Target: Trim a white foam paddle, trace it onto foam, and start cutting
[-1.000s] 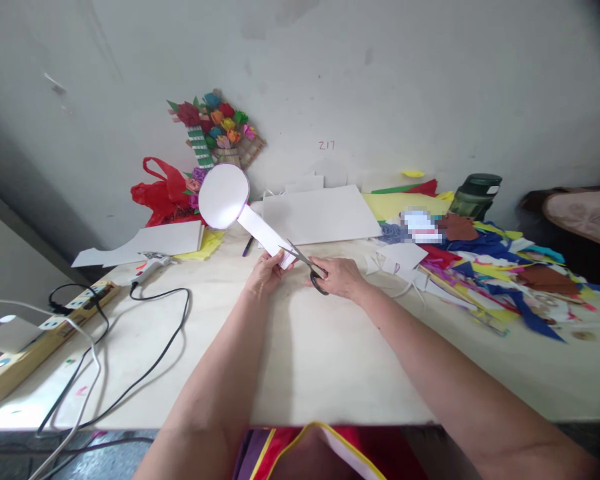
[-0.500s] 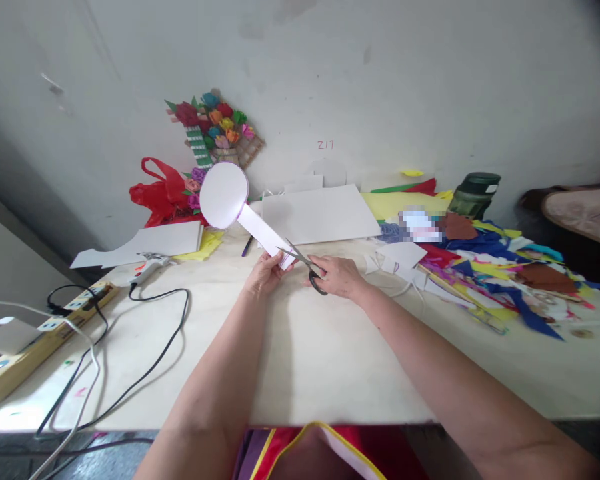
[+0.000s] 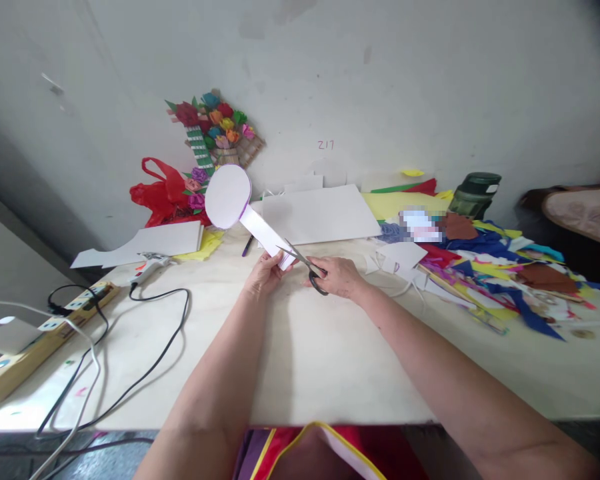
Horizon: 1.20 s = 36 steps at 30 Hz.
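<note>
A white paper cutout (image 3: pixel 229 197) with a round head and a long strip leans up and to the left, marked with purple lines along its edges. My left hand (image 3: pixel 266 273) pinches the lower end of its strip. In my right hand (image 3: pixel 339 275) is a pair of scissors (image 3: pixel 300 255) with dark handles, the fingers closed through the loops. Their blades point left and lie at the strip's lower end, just above my left fingers. Whether paper sits between the blades is too small to tell.
White sheets (image 3: pixel 325 213) lie behind my hands, with a dark pen (image 3: pixel 247 246) nearby. Colourful scraps (image 3: pixel 505 267) and a green bottle (image 3: pixel 475 195) stand right. To the left are a glue gun (image 3: pixel 149 270), a power strip (image 3: pixel 45 333) with cables, and a red bag (image 3: pixel 160 193).
The round head of the cutout has shifted slightly to the right. Both hands and the scissors stay almost where they were.
</note>
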Available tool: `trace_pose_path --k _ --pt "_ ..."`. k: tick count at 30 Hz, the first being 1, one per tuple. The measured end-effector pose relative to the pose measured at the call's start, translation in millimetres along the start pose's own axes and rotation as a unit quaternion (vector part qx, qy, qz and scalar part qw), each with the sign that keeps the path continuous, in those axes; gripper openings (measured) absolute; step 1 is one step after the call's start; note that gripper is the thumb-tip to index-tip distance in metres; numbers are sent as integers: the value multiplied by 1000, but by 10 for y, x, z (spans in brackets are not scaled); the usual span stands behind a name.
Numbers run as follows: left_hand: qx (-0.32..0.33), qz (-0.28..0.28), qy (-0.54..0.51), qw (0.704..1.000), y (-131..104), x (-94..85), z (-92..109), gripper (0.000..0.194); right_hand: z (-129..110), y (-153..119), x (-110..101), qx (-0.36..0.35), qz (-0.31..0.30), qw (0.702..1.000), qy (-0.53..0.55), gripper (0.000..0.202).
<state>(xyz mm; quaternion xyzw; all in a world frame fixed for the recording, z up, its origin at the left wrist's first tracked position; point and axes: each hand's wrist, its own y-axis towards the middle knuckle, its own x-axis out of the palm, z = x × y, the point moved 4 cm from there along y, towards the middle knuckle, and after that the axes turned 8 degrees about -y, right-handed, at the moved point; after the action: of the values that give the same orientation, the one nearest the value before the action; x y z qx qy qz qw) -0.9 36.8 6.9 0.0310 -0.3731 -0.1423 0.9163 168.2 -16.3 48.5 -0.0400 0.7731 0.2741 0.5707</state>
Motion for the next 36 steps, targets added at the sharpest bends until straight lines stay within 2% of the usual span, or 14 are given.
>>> trace_pose_path --k 6,15,29,36 --pt "3 12 10 1000 12 -9 1 20 15 10 15 9 -5 1000 -1 48" --pt "7 0 18 1000 24 -16 -1 24 46 21 49 -3 8 1000 -7 43" --pt "3 16 23 1000 11 14 11 19 40 31 24 -9 -3 999 37 37" --pt "6 12 20 1000 13 -6 10 24 56 33 60 -25 2 998 51 29"
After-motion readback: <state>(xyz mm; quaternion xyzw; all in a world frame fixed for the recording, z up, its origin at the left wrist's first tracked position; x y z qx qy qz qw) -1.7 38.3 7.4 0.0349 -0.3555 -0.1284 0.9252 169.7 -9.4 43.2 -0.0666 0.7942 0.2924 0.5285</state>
